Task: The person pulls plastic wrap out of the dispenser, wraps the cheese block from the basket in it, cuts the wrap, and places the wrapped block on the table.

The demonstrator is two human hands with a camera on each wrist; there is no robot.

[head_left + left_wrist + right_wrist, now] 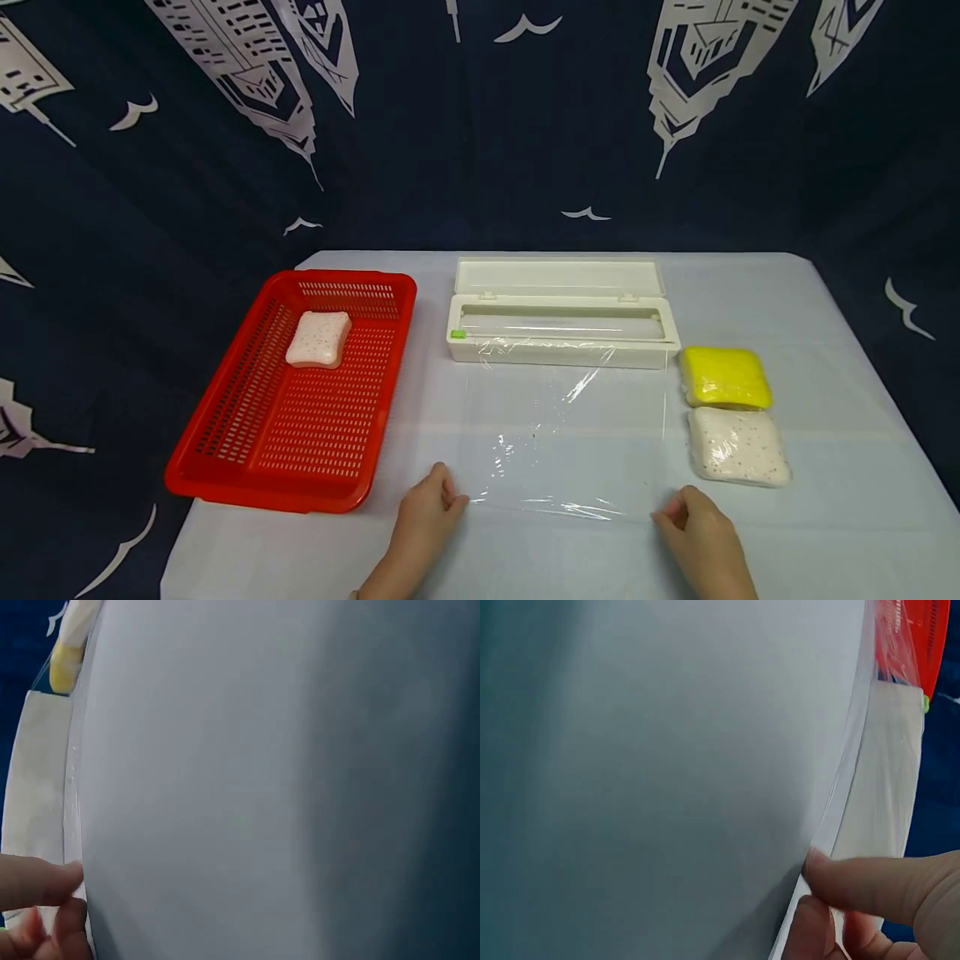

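Note:
A sheet of clear plastic wrap (562, 442) stretches toward me from a cream wrap dispenser (562, 354), whose lid stands up at the back. My left hand (429, 517) pinches the near left corner of the wrap between thumb and fingers. At the near right corner, my right hand (701, 533) pinches it the same way. Thumb and fingertips meet at the wrap's edge in both wrist views. To the right lie a yellow block (725, 377) and a white speckled block (738, 446), both shiny with film around them.
On the left, a red plastic basket (315, 492) holds one bare white speckled block (318, 339) near its back. A pale cloth covers the table (840, 467). Behind and around it hangs a dark blue curtain (465, 167) printed with white shapes.

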